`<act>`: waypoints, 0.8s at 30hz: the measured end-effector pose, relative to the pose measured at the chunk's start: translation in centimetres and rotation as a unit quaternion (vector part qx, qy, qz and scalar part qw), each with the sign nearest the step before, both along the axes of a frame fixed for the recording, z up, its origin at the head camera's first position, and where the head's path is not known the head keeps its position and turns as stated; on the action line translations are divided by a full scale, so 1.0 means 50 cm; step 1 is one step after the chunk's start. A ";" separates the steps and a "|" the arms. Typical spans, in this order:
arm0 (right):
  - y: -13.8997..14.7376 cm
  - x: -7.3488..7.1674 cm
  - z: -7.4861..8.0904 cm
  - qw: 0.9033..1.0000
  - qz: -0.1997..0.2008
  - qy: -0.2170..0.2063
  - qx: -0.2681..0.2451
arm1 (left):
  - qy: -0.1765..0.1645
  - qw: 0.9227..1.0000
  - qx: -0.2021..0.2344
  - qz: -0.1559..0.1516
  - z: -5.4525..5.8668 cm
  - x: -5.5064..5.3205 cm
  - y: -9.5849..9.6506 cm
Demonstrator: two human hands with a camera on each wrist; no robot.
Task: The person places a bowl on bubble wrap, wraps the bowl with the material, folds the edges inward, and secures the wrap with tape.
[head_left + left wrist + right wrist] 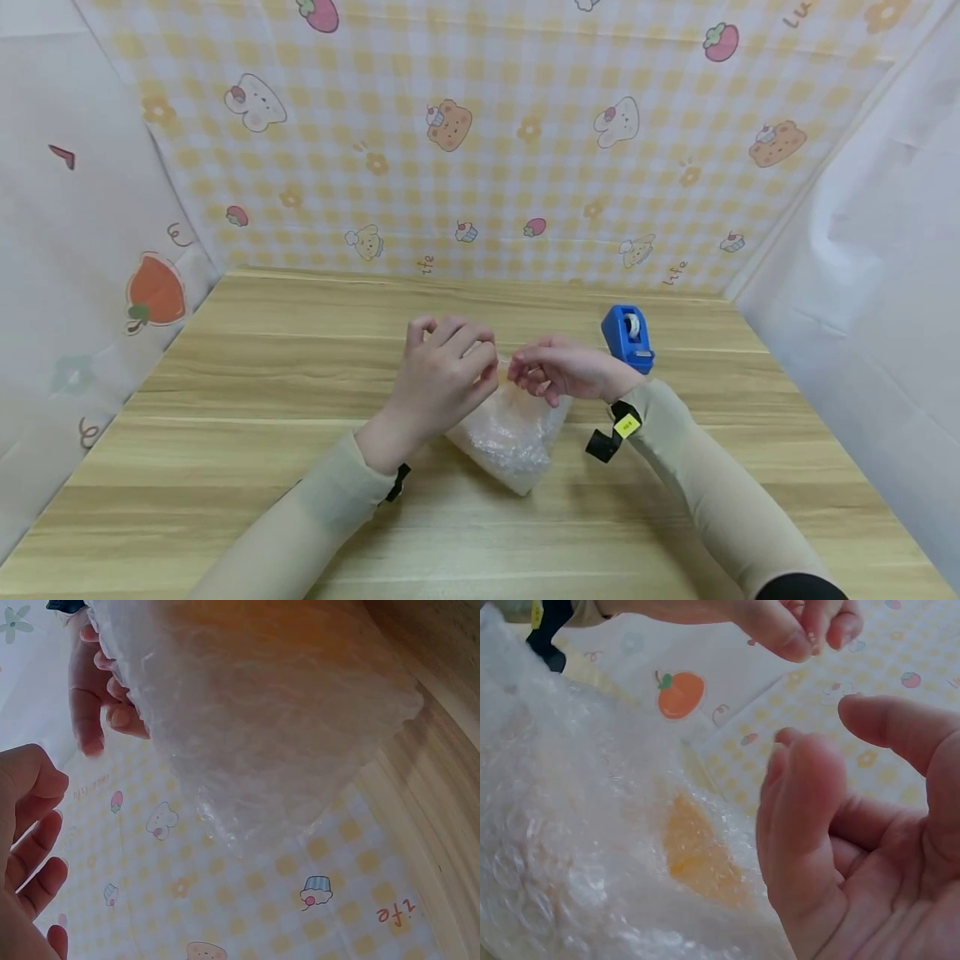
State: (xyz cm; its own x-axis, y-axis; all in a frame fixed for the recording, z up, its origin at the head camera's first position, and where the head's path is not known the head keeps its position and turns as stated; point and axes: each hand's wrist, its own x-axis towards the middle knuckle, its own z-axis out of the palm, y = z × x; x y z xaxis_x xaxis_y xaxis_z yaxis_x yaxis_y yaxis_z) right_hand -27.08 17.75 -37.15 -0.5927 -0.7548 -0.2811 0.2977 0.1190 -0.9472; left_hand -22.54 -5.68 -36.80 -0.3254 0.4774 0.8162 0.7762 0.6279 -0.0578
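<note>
A bubble-wrap package (pixel 504 433) lies on the table below both hands. Something orange (pixel 701 851) shows through its layers in the right wrist view. My left hand (pixel 450 367) is raised over the package's left side, fingers bent and thumb close to the fingertips. In the right wrist view the left hand's fingertips (pixel 802 646) meet; whether they pinch something thin and clear cannot be made out. Facing it, my right hand (pixel 566 369) hovers above the package's far right part. Its fingers curl loosely, with the thumb apart from them and nothing visible between.
A blue tape dispenser (pixel 628 337) with a roll in it stands just beyond the right hand. The wooden table (pixel 285 358) meets a yellow checked cloth backdrop (pixel 487 183) at the back. White cloth hangs on both sides.
</note>
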 end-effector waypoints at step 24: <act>-0.008 -0.014 0.030 0.947 -0.057 0.252 0.191 | -0.015 0.999 -0.043 0.006 -0.009 -0.006 0.002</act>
